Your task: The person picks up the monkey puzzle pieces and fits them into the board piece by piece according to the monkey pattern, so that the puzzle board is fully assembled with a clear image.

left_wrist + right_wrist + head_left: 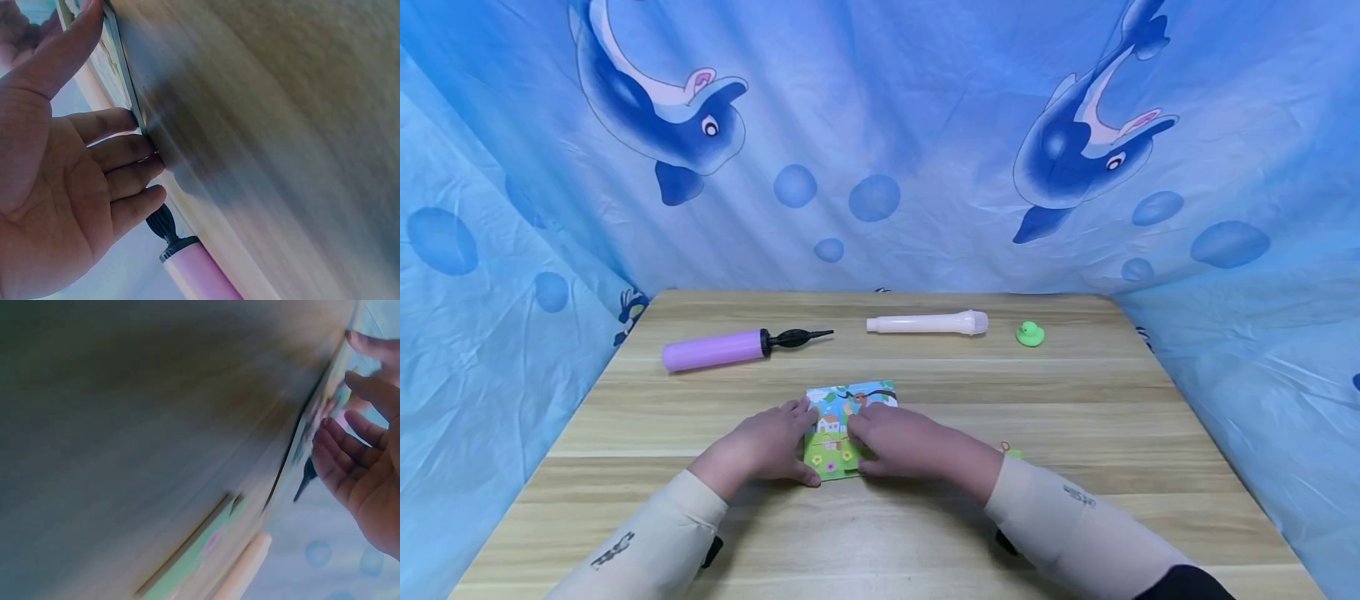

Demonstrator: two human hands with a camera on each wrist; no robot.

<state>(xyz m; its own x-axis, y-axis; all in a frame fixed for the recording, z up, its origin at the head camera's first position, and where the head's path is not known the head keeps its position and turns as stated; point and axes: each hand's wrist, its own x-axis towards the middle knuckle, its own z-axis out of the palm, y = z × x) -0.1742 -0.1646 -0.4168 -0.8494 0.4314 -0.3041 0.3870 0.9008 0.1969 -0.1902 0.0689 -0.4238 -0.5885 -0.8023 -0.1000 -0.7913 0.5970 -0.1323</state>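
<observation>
A square picture puzzle [829,454], with a house, flowers and a branch on it, lies flat before me. My left hand [775,442] rests against its left side, fingers loosely extended and thumb at the near left corner. In the left wrist view, those fingertips [150,164] meet the puzzle's edge. My right hand [902,442] is over the right half of the puzzle and covers much of it. In the right wrist view, a small green puzzle piece [342,394] tilts up between its thumb and fingers, mostly hidden from the head view.
Farther back lie a purple hand pump [715,350] with a black nozzle, a pale pink toy microphone [925,322] and a green toy duck [1030,334]. A flat green item [194,556] lies right of the puzzle, largely behind my right forearm. A blue dolphin-print curtain [880,125] surrounds the table.
</observation>
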